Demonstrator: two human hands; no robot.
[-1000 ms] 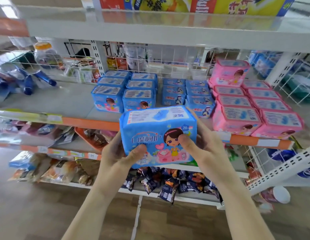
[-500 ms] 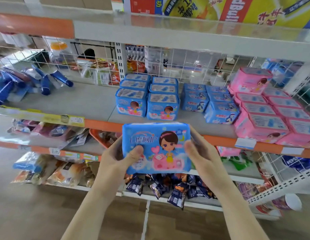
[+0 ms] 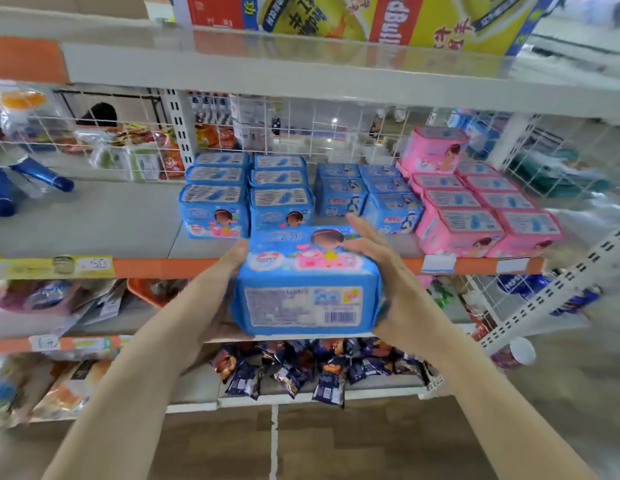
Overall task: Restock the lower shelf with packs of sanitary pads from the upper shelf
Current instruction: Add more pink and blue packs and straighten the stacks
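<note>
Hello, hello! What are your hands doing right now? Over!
Left hand and right hand grip one blue plastic pad pack at the shelf edge. Blue pack rows right behind. Nothing blocking.

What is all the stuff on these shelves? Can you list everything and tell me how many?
held pack: 1, blue, between both hands in front of the shelf edge
blue packs: 6 show, light blue, two rows on the middle shelf, left group
darker blue packs: 6 show, two rows right of those
pink packs: about 9, pink, right end of that shelf, one on top at the back
blue tubes: a few, dark blue, far left of that shelf
snack bags: many, dark blue, low shelf
boxes: red and yellow, top shelf; count unclear
shelf: grey, orange front edge
left hand: 1, on the pack's left side
right hand: 1, on its right side
</note>
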